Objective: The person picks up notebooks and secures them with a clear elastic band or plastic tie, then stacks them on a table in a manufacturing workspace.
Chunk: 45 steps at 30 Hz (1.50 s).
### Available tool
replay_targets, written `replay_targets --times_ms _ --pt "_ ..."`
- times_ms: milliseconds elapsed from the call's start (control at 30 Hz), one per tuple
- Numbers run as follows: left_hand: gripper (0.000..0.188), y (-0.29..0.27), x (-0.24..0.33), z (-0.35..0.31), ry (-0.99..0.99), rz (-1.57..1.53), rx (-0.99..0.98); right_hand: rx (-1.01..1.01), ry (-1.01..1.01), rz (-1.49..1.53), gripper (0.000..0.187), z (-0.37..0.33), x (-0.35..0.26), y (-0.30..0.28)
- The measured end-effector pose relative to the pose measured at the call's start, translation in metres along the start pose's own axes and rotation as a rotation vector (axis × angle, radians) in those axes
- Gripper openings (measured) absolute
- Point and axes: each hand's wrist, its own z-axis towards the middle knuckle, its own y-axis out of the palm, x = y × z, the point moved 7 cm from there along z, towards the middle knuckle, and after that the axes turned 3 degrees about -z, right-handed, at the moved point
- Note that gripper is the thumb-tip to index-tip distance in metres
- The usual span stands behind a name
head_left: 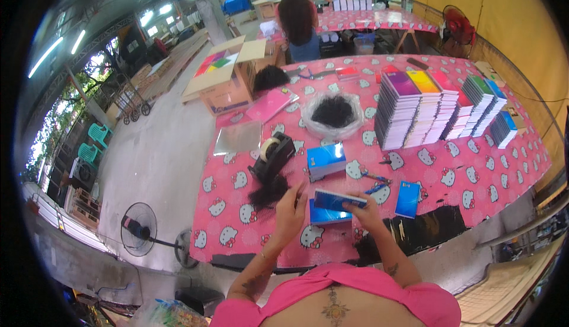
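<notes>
My right hand (367, 213) grips a small blue notebook (339, 200) by its right end, tilted above the table. Just left of the notebook is my left hand (290, 211), its fingers drawn together; whatever they hold, if anything, is too small to make out. Under the held notebook lies another blue notebook stack (323, 216), partly hidden. Beyond it stands a short stack of blue notebooks (326, 161). A single blue notebook (408, 199) lies flat to the right. Beside my left hand are a loose pile of thin black strands (268, 194) and a black tape dispenser (274, 156).
Tall notebook stacks (409, 111) line the table's far right. A plastic bag of black strands (333, 111) sits mid-table, with an open cardboard box (228, 81) at the far left. Pliers-like tools (376, 179) lie near the notebooks. A standing fan (139, 229) is left; people work beyond.
</notes>
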Motion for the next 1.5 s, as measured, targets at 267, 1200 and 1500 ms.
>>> replay_targets --times_ms 267,1200,1500 --pt "0.017 -0.017 0.055 0.018 0.248 0.111 -0.091 -0.014 -0.073 0.086 0.028 0.000 -0.045 -0.002" --pt "0.030 -0.018 0.062 0.026 0.280 0.158 -0.393 -0.115 -0.023 0.008 0.026 -0.011 -0.062 0.005" --pt "0.023 -0.011 0.072 0.028 0.277 0.192 -0.488 -0.138 -0.089 -0.086 0.026 -0.016 -0.071 0.008"
